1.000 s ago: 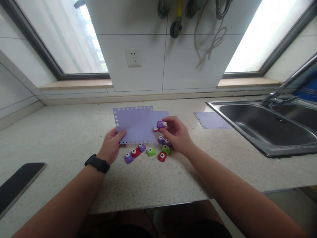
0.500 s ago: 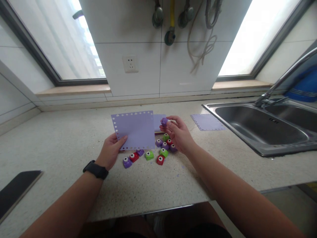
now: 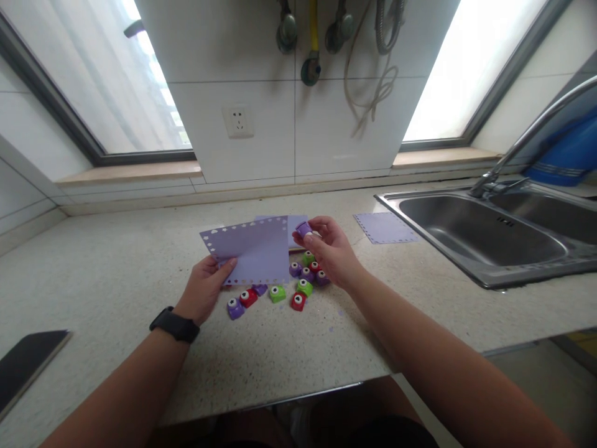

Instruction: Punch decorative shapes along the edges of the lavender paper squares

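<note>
A sheet of purple paper (image 3: pixel 252 255) is pinched by its lower left side in my left hand (image 3: pixel 203 289), which wears a black watch. Small punched shapes run along its top, left and bottom edges. My right hand (image 3: pixel 333 252) grips a small purple craft punch (image 3: pixel 304 229) close to the sheet's right edge, apart from it. Below lie several more punches: a green punch (image 3: pixel 277 294), a red punch (image 3: pixel 298 302), a purple punch (image 3: pixel 235 308) and others in a cluster. The sheet partly covers another purple sheet (image 3: pixel 297 224) on the counter.
A third purple sheet (image 3: pixel 386 228) with punched edges lies beside the steel sink (image 3: pixel 466 230) on the right. At far left is a dark flat object (image 3: pixel 32 361). Purple paper bits are scattered on the speckled counter (image 3: pixel 121 261). A wall socket (image 3: pixel 239 121) is behind.
The purple paper has tilted, its upper left corner dipping. In my right hand the purple punch has turned so its base shows upward. The whole view has shifted slightly.
</note>
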### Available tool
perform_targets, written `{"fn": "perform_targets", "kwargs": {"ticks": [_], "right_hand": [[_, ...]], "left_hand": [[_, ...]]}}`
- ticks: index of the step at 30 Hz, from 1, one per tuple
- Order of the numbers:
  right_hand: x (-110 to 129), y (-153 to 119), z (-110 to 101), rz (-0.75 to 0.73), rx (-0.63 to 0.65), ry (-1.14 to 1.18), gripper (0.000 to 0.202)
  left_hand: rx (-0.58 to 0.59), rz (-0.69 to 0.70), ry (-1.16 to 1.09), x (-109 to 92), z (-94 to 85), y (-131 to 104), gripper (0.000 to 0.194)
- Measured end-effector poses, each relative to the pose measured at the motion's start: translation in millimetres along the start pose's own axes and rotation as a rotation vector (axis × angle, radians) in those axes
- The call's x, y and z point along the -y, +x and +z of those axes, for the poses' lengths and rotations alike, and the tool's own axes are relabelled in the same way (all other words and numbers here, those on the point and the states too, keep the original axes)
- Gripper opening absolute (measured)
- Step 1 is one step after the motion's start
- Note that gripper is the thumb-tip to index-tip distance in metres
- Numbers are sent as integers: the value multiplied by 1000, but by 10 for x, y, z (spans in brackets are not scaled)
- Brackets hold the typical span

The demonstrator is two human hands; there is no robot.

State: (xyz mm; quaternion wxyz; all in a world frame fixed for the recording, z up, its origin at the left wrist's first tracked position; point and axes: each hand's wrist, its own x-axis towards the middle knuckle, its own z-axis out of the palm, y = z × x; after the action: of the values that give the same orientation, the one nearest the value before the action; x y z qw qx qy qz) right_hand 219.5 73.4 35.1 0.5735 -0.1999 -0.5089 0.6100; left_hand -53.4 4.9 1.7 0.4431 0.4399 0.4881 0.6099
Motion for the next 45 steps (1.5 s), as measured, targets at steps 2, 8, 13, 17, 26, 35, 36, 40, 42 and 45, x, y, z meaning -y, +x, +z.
{"fn": "perform_targets", "kwargs": {"ticks": [2, 8, 13, 17, 26, 35, 36, 40, 42, 45], "right_hand": [[-5, 2, -7, -10, 4, -28, 44], [-26, 7, -31, 5, 13, -131, 43], [-21, 6, -21, 0, 19, -153, 39], [2, -2, 4, 11, 22, -156, 40], [42, -20, 35, 19, 75, -123, 42], [52, -27, 46, 21, 48, -116, 43], [55, -30, 48, 19, 50, -115, 43], [62, -33, 49, 10, 63, -104, 41], [62, -31, 49, 5, 63, -106, 42], [60, -26, 49, 2, 61, -120, 43]], "left_hand": [[8, -6, 7, 0, -3, -3, 51], [16, -27, -5, -2, -7, -2, 51], [33, -37, -10, -6, -15, -6, 49], [40, -40, 1, -16, -18, -17, 48], [41, -62, 18, -21, -9, -22, 45], [34, -51, 70, -38, -3, -32, 50], [35, -52, 67, -37, -4, -31, 50], [31, -56, 43, -31, -3, -30, 49], [28, -49, 48, -33, 1, -32, 49], [27, -45, 56, -42, 6, -38, 47]]}}
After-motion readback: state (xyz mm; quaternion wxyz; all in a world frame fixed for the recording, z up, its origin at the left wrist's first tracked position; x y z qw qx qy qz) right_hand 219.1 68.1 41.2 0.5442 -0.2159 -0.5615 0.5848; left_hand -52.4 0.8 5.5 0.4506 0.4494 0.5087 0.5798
